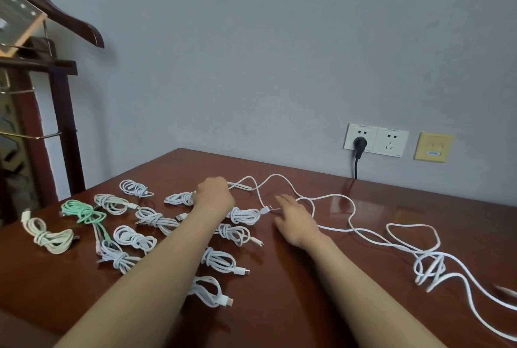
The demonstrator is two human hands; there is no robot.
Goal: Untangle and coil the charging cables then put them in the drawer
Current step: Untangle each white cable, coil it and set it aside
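Several coiled white cables [156, 219] lie in rows on the left half of the brown table [279, 277], along with a coiled green cable [84, 212] and a cream one [51, 237]. A long loose white cable [340, 198] snakes from the table's middle to the right. My left hand [214, 193] is closed around one end of that loose cable, just behind a coiled bundle. My right hand [295, 217] lies flat with fingers spread, fingertips at the cable's plug [267, 208]. No drawer is in view.
A second loose white cable tangle [430, 266] lies at the right. On the wall behind are a socket plate [376, 140] with a black plug [359, 143] and a yellow plate [433, 147]. A dark wooden clothes stand [58, 90] rises at the left.
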